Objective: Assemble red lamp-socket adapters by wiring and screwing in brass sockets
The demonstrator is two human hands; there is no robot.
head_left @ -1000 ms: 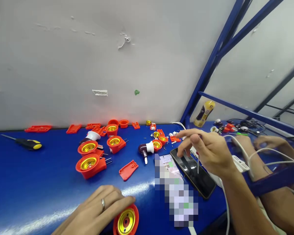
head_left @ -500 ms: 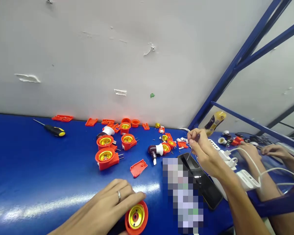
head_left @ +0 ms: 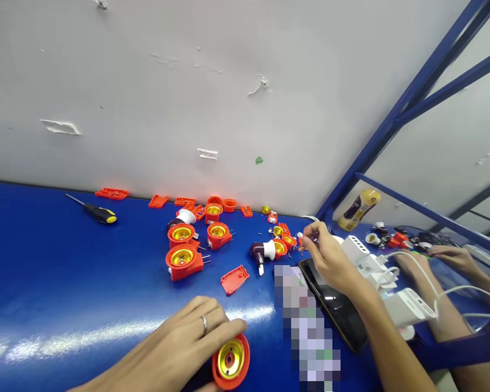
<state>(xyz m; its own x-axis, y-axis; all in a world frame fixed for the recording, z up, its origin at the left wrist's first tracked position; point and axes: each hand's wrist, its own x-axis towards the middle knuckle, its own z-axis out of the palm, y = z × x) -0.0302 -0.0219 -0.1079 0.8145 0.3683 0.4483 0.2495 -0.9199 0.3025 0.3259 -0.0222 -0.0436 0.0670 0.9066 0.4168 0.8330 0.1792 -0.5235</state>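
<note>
Currently | left hand [head_left: 200, 326]: clamped on red lamp socket [head_left: 231, 360], counter's [head_left: 73, 272] near side | right hand [head_left: 326, 255]: beside loose parts [head_left: 288, 241], grip cannot be determined | progress: metal liner [head_left: 224, 358] seated, red cover [head_left: 234, 280] separate

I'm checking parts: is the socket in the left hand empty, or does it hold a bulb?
Empty: the socket in the left hand faces the camera, its gold inside bare, with no bulb.

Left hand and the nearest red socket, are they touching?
Touching: the head view shows the left hand holding the red socket, a finger lying over its rim.
</note>
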